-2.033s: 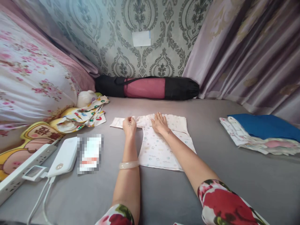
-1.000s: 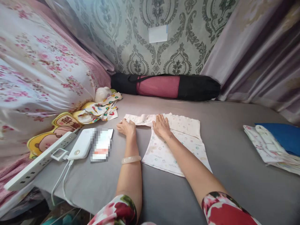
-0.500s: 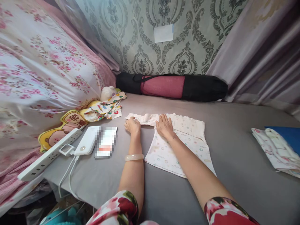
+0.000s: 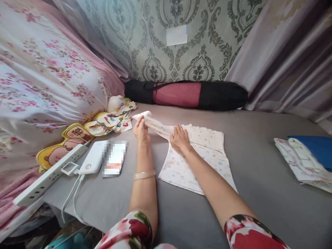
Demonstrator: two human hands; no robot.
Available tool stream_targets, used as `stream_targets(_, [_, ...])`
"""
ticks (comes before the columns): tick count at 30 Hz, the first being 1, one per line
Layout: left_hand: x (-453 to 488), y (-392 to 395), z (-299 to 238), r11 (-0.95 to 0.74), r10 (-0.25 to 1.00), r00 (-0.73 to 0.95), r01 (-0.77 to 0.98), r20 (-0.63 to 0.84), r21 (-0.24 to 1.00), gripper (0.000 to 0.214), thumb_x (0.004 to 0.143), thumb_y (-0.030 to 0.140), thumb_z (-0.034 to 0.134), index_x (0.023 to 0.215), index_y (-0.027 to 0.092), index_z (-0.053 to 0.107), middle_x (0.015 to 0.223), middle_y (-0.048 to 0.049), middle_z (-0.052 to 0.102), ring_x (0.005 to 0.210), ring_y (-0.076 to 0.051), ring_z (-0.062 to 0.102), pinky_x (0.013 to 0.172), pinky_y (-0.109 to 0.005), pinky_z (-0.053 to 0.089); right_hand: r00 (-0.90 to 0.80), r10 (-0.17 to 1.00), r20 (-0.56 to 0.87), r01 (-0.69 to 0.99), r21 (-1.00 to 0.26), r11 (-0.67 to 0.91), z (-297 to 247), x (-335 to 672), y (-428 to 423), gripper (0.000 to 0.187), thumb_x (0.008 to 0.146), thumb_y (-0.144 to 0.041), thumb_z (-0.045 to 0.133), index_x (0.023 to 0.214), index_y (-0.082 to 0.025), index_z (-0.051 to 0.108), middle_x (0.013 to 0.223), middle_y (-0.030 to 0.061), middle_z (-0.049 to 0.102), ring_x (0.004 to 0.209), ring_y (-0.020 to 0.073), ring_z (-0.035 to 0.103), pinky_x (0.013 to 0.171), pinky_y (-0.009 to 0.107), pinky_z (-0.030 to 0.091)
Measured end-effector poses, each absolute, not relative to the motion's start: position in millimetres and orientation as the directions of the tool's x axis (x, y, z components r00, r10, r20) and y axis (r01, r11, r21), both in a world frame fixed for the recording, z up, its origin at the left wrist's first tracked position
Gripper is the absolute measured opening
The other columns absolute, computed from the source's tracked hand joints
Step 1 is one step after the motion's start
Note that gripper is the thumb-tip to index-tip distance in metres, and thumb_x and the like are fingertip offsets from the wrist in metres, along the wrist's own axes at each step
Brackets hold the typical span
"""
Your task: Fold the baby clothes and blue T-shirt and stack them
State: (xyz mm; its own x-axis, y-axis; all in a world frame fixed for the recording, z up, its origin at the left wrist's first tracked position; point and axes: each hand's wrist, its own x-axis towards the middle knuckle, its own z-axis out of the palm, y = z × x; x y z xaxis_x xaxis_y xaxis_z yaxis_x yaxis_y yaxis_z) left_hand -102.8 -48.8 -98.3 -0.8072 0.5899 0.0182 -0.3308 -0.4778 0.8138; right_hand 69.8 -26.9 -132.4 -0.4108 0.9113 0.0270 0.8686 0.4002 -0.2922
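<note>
A small white printed shirt lies on the grey sheet, with one sleeve folded across its upper part on the right. The other sleeve stretches out to the left. My left hand pinches that sleeve near its cuff and holds the end raised off the sheet. Flat on the shirt's left shoulder, my right hand rests with fingers stretched out. My right forearm hides part of the shirt's body.
To the left are a phone, a white power bank with cables, a power strip and a printed cloth. A black and pink rolled bag lies along the wall. Folded clothes sit at the right.
My left hand has lifted the sleeve's end off the sheet, up and slightly left. My right hand stays on the shoulder. The view has shifted slightly.
</note>
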Motion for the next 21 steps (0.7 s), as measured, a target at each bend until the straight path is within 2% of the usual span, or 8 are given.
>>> stream_targets(4, [-85.5, -52.8, -80.6, -0.512, 0.694, -0.698, -0.311, 0.173, 0.800, 0.032, 0.073, 0.032, 0.070, 0.102, 0.018, 0.073, 0.120, -0.0094, 0.069, 0.119, -0.025, 0.061, 0.098, -0.037, 0.050, -0.404, 0.912, 0.062, 0.864, -0.302, 0.403, -133.6, 69.3, -28.6, 0.060, 0.099, -0.042, 0.025, 0.150, -0.013, 0.036, 0.160, 0.0129, 0.026, 0.148, 0.0264, 0.016, 0.119, 0.046, 0.006])
stream_targets(7, [-62.7, -53.2, -69.3, -0.506, 0.750, -0.596, -0.236, 0.288, 0.829, 0.036, 0.075, 0.035, 0.071, 0.107, 0.018, 0.072, 0.124, -0.0111, 0.067, 0.123, -0.027, 0.057, 0.104, -0.041, 0.045, -0.418, 0.908, -0.002, 0.854, -0.341, 0.393, -130.4, 70.4, -25.7, 0.058, 0.100, -0.046, 0.022, 0.151, -0.021, 0.036, 0.162, 0.0106, 0.022, 0.149, 0.0265, 0.012, 0.119, 0.048, 0.003])
stream_targets(9, [-46.9, -53.0, -64.8, -0.509, 0.768, -0.530, -0.165, 0.359, 0.845, 0.037, 0.077, 0.034, 0.071, 0.109, 0.017, 0.071, 0.128, -0.0116, 0.065, 0.126, -0.027, 0.055, 0.108, -0.042, 0.041, -0.441, 0.896, -0.046, 0.822, -0.421, 0.383, -125.2, 73.8, -20.9, 0.058, 0.101, -0.047, 0.021, 0.152, -0.022, 0.035, 0.162, 0.0101, 0.021, 0.150, 0.0260, 0.009, 0.119, 0.049, 0.002])
stream_targets(11, [-33.6, -52.5, -63.3, -0.504, 0.783, -0.472, -0.097, 0.406, 0.858, 0.035, 0.079, 0.034, 0.070, 0.111, 0.018, 0.070, 0.129, -0.0111, 0.063, 0.126, -0.026, 0.054, 0.111, -0.041, 0.038, -0.450, 0.892, -0.053, 0.758, -0.551, 0.350, -118.8, 80.9, -14.6, 0.059, 0.101, -0.044, 0.019, 0.152, -0.020, 0.035, 0.161, 0.0095, 0.023, 0.150, 0.0226, 0.012, 0.120, 0.045, 0.005])
stream_targets(14, [-19.9, -50.4, -65.1, -0.479, 0.801, -0.419, -0.019, 0.428, 0.878, 0.032, 0.082, 0.034, 0.069, 0.111, 0.019, 0.070, 0.126, -0.0099, 0.063, 0.124, -0.025, 0.056, 0.110, -0.041, 0.039, -0.343, 0.939, 0.001, 0.595, -0.774, 0.218, -110.7, 99.2, -6.4, 0.060, 0.101, -0.041, 0.015, 0.147, -0.014, 0.043, 0.156, 0.0100, 0.036, 0.146, 0.0169, 0.027, 0.119, 0.034, 0.019])
stream_targets(17, [-9.8, -47.0, -69.2, -0.467, 0.808, -0.383, 0.045, 0.447, 0.883, 0.029, 0.086, 0.031, 0.066, 0.113, 0.020, 0.068, 0.126, -0.0091, 0.061, 0.122, -0.024, 0.055, 0.109, -0.040, 0.039, -0.135, 0.990, -0.046, 0.339, -0.941, 0.002, -105.7, 123.3, -4.1, 0.062, 0.101, -0.040, 0.010, 0.138, -0.013, 0.052, 0.144, 0.0131, 0.052, 0.134, 0.0186, 0.048, 0.109, 0.034, 0.037])
stream_targets(19, [-2.0, -44.9, -72.5, -0.468, 0.812, -0.342, 0.103, 0.473, 0.878, 0.029, 0.089, 0.029, 0.062, 0.116, 0.021, 0.067, 0.129, -0.0091, 0.058, 0.124, -0.023, 0.054, 0.108, -0.038, 0.040, -0.080, 0.983, -0.165, 0.158, -0.976, -0.151, -102.5, 139.9, -6.4, 0.064, 0.101, -0.039, 0.005, 0.132, -0.014, 0.055, 0.134, 0.0149, 0.061, 0.121, 0.0203, 0.060, 0.098, 0.036, 0.047])
stream_targets(21, [7.7, -43.6, -76.5, -0.470, 0.818, -0.278, 0.185, 0.505, 0.863, 0.031, 0.090, 0.027, 0.058, 0.120, 0.022, 0.064, 0.133, -0.0096, 0.055, 0.126, -0.022, 0.052, 0.108, -0.037, 0.040, -0.099, 0.960, -0.261, 0.021, -0.965, -0.260, -98.9, 155.5, -10.9, 0.064, 0.100, -0.038, 0.004, 0.127, -0.014, 0.057, 0.125, 0.0165, 0.066, 0.110, 0.0214, 0.066, 0.090, 0.037, 0.052])
